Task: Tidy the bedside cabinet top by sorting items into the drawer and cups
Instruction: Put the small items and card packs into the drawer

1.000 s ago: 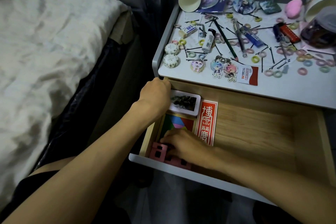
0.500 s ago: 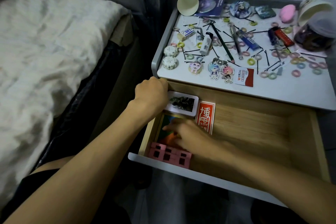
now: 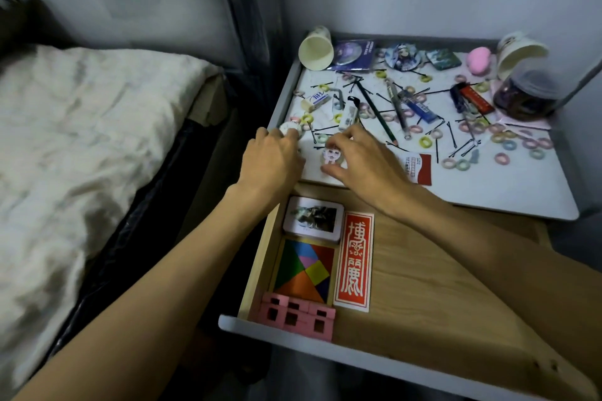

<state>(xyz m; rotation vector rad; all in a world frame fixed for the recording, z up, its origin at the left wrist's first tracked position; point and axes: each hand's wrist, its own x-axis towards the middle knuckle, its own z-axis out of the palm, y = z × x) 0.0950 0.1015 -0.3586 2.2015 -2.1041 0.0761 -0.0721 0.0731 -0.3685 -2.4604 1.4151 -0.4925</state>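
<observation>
The white bedside cabinet top (image 3: 488, 185) is strewn with small items. Below it the wooden drawer (image 3: 423, 286) stands open and holds a white card box (image 3: 312, 215), a colourful tangram (image 3: 304, 270), a red card (image 3: 353, 260) and pink blocks (image 3: 296, 316). At the top's front left corner my left hand (image 3: 270, 156) curls over a round white disc (image 3: 290, 131); a second disc is hidden beneath it. Beside it my right hand (image 3: 361, 163) pinches a cartoon character charm (image 3: 332, 155) between thumb and fingers. Two paper cups, one (image 3: 316, 49) at back left and one (image 3: 518, 54) at back right, lie on their sides.
Pencil (image 3: 374, 111), pens, lighters, hairpins and several pastel hair ties are scattered across the top. A clear jar (image 3: 527, 91) stands at the back right. A red and white packet (image 3: 418, 168) lies by my right wrist. A bed (image 3: 81, 140) fills the left.
Both hands have left the drawer and moved up onto the cabinet top's front left corner. The right hand let go of the pink blocks, which now lie at the drawer's front.
</observation>
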